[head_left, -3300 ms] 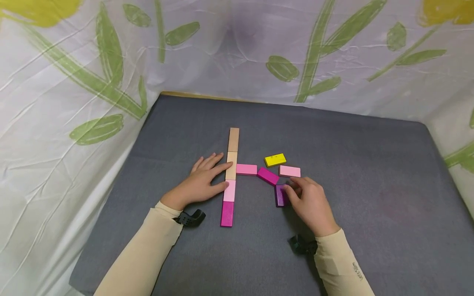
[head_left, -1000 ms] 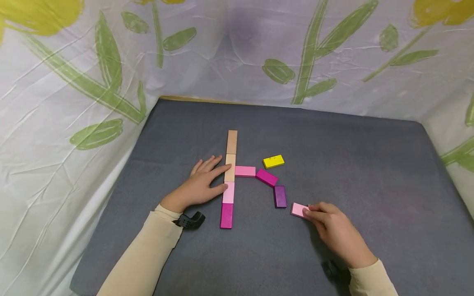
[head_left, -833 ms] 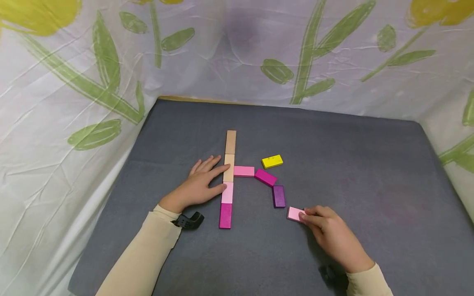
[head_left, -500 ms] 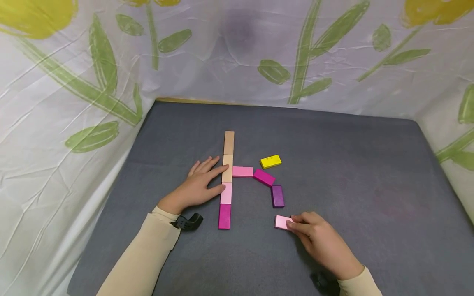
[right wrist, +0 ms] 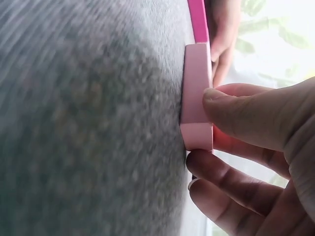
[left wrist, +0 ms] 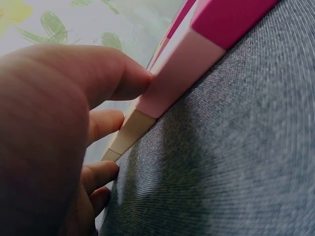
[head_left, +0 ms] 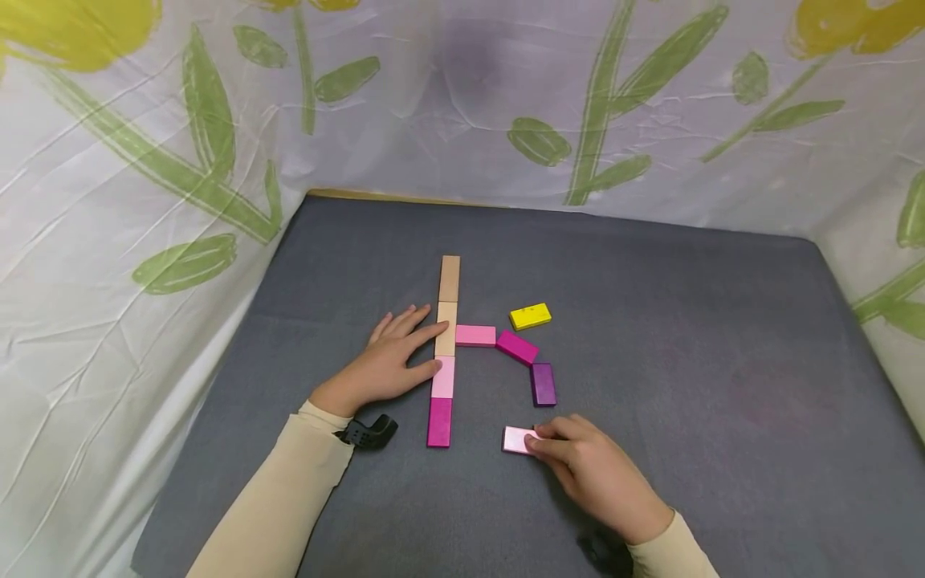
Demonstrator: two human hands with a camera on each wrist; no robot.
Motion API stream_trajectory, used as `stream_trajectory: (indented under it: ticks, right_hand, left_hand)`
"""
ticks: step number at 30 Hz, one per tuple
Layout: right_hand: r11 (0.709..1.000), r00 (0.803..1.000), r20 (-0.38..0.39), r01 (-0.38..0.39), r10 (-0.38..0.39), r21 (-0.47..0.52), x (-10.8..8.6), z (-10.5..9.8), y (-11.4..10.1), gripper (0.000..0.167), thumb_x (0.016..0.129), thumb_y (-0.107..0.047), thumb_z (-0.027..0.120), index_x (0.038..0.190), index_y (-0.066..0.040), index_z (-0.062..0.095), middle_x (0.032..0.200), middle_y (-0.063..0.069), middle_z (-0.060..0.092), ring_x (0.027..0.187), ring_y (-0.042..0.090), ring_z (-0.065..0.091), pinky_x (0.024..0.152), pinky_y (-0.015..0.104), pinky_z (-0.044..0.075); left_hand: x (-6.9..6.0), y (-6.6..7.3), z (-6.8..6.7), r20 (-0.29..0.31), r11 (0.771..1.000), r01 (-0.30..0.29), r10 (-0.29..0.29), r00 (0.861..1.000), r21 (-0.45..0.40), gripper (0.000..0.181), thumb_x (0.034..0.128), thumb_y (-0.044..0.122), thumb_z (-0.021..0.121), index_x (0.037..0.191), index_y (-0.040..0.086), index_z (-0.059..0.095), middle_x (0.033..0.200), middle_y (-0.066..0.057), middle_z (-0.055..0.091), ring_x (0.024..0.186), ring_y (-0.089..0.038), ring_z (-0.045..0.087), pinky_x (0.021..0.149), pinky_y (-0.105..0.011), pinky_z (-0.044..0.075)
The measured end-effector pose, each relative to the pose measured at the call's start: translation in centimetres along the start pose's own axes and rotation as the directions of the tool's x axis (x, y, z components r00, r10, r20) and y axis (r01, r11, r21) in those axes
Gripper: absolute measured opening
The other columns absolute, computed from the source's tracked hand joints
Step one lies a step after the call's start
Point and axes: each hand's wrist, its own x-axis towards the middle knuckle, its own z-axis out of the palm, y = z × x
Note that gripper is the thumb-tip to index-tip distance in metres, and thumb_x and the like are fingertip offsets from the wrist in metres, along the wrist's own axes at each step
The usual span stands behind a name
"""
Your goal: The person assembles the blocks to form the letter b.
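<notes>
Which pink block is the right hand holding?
The pale pink block apart from the straight row, just past the near end of the purple block. The right hand pinches only this one.

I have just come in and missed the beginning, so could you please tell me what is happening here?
A person's right-hand grip pinches a light pink block, apart from the purple block that ends a curved branch. The left hand touches a straight row of four blocks, where that branch begins. A yellow block lies by itself on the grey table.
</notes>
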Motion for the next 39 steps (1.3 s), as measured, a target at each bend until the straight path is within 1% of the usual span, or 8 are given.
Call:
stream_trajectory:
  ticks: [4, 9, 14, 16, 20, 23, 33, 39]
  right_hand:
    - [1.000, 0.999, 0.027, 0.019, -0.019, 0.016, 0.9, 0.3, -0.4, 0.026, 0.080, -0.005, 0.090, 0.104, -0.014, 0.085, 0.097, -0.002, 0.072, 0.089, 0.013, 0.064, 0.078, 0.032, 0.060]
    - [0.997, 0.996, 0.064, 0.052, -0.056, 0.049, 2.3, 0.7, -1.0, 0.019, 0.084, -0.008, 0.088, 0.101, -0.014, 0.084, 0.095, -0.003, 0.070, 0.088, 0.012, 0.063, 0.077, 0.030, 0.059]
    - [0.996, 0.989, 0.131, 0.065, -0.073, 0.065, 3.5, 0.9, -1.4, 0.020, 0.088, -0.013, 0.086, 0.108, -0.015, 0.085, 0.094, -0.004, 0.069, 0.085, 0.011, 0.061, 0.077, 0.028, 0.058]
    - [0.995, 0.986, 0.142, 0.076, -0.085, 0.072, 3.9, 1.0, -1.5, 0.022, 0.089, -0.013, 0.086, 0.110, -0.015, 0.085, 0.094, -0.004, 0.068, 0.084, 0.010, 0.060, 0.077, 0.027, 0.057]
    - [0.990, 0.984, 0.125, 0.118, -0.128, 0.081, 4.3, 1.3, -1.6, 0.021, 0.089, -0.010, 0.084, 0.110, -0.014, 0.084, 0.094, -0.003, 0.068, 0.082, 0.011, 0.060, 0.075, 0.027, 0.056]
    - [0.987, 0.984, 0.111, 0.132, -0.141, 0.086, 4.5, 1.6, -1.7, 0.020, 0.090, -0.011, 0.084, 0.110, -0.015, 0.084, 0.095, -0.003, 0.068, 0.083, 0.012, 0.060, 0.075, 0.027, 0.056]
    - [0.988, 0.987, 0.097, 0.119, -0.129, 0.099, 4.6, 2.1, -1.7, 0.020, 0.092, -0.016, 0.083, 0.112, -0.018, 0.084, 0.105, -0.004, 0.071, 0.093, 0.013, 0.063, 0.082, 0.029, 0.057]
    - [0.988, 0.986, 0.112, 0.111, -0.123, 0.110, 4.8, 2.3, -1.8, 0.019, 0.094, -0.017, 0.081, 0.113, -0.018, 0.083, 0.107, -0.004, 0.071, 0.095, 0.012, 0.064, 0.082, 0.030, 0.058]
  left_hand:
    - [0.0, -0.1, 0.1, -0.009, 1.000, -0.008, 0.008, 1.000, 0.011, 0.064, 0.1009, 0.038, 0.063, 0.160, 0.019, 0.047, 0.172, -0.017, 0.027, 0.162, -0.038, 0.015, 0.128, -0.061, -0.001]
    - [0.1, -0.1, 0.1, -0.003, 1.000, -0.005, 0.005, 1.000, 0.015, 0.065, 0.1013, 0.039, 0.063, 0.161, 0.020, 0.047, 0.172, -0.017, 0.027, 0.162, -0.037, 0.015, 0.128, -0.060, -0.001]
    - [-0.1, -0.1, 0.0, -0.006, 1.000, 0.002, -0.002, 1.000, 0.005, 0.065, 0.1011, 0.038, 0.064, 0.161, 0.019, 0.047, 0.172, -0.018, 0.026, 0.162, -0.038, 0.015, 0.128, -0.061, -0.001]
    - [-0.1, -0.1, 0.0, -0.001, 1.000, 0.008, -0.008, 1.000, 0.006, 0.065, 0.1013, 0.039, 0.064, 0.161, 0.020, 0.046, 0.173, -0.016, 0.026, 0.162, -0.037, 0.014, 0.128, -0.060, -0.001]
    - [0.0, 0.0, 0.1, 0.008, 1.000, 0.014, -0.014, 1.000, 0.006, 0.065, 0.1014, 0.040, 0.063, 0.161, 0.022, 0.045, 0.173, -0.015, 0.025, 0.163, -0.035, 0.013, 0.129, -0.058, -0.003]
    - [0.0, 0.0, 0.1, 0.008, 1.000, 0.010, -0.010, 1.000, 0.002, 0.065, 0.1012, 0.040, 0.064, 0.161, 0.022, 0.046, 0.173, -0.015, 0.026, 0.162, -0.035, 0.013, 0.129, -0.058, -0.003]
    - [0.2, 0.1, -0.1, 0.010, 1.000, -0.002, 0.002, 1.000, 0.001, 0.064, 0.1022, 0.041, 0.062, 0.161, 0.020, 0.046, 0.173, -0.015, 0.026, 0.162, -0.035, 0.014, 0.129, -0.058, -0.002]
    - [0.2, 0.0, 0.1, 0.007, 1.000, 0.000, 0.000, 1.000, 0.005, 0.065, 0.1014, 0.040, 0.063, 0.161, 0.020, 0.046, 0.173, -0.016, 0.026, 0.162, -0.036, 0.014, 0.129, -0.058, -0.002]
